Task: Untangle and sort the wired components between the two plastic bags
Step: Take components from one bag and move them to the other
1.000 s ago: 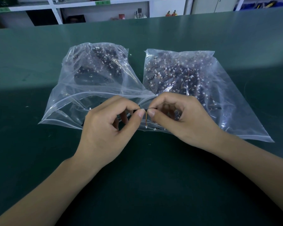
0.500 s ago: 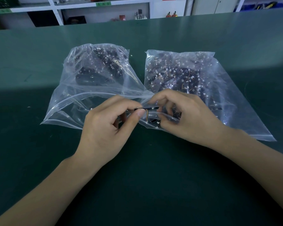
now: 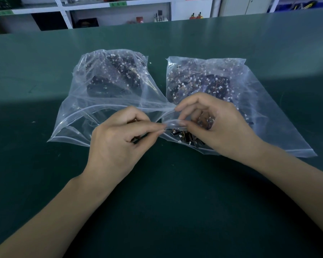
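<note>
Wired components (image 3: 116,75) fill the left plastic bag (image 3: 78,116), which lies on the green worktop (image 3: 166,192) just beyond the left hand (image 3: 117,144). That hand is curled, thumb and forefinger pinching small dark parts; what exactly they are I cannot tell. Touching it fingertip to fingertip, the right hand (image 3: 218,127) pinches the clear mouth edge of the right plastic bag (image 3: 268,108). More components (image 3: 199,84) lie heaped beyond its knuckles and under its fingers.

Two clear plastic bags, left bag (image 3: 101,94) and right bag (image 3: 250,94), lie side by side, mouths apparently open, holding dark wired components (image 3: 199,84).
</note>
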